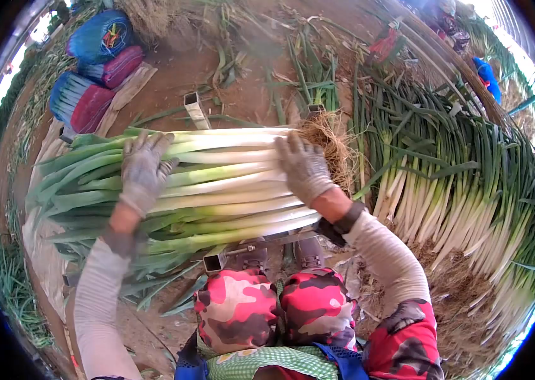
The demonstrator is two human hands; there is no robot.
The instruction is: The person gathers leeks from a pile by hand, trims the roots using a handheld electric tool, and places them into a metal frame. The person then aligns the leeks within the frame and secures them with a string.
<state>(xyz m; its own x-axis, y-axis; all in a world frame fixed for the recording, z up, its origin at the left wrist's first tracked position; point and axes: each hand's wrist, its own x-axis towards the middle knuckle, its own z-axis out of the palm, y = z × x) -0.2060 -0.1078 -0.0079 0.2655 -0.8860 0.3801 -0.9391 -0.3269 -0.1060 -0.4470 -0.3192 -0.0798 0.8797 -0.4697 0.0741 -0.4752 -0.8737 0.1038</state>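
Note:
A thick bundle of leeks (217, 183) lies sideways on a metal frame (261, 244) in front of my knees, green leaves to the left, white stems and brown roots (327, 136) to the right. My left hand (143, 171), in a grey glove, rests flat on the green-to-white part of the bundle, fingers spread. My right hand (304, 166), also gloved, presses on the white stems just beside the roots. Neither hand closes around a stem.
A long row of leeks (457, 190) lies on the ground to the right. Blue and pink sacks (93, 69) sit at the upper left. A square metal post (196, 109) stands behind the bundle. Another person (451, 22) crouches far right. Leaf scraps litter the soil.

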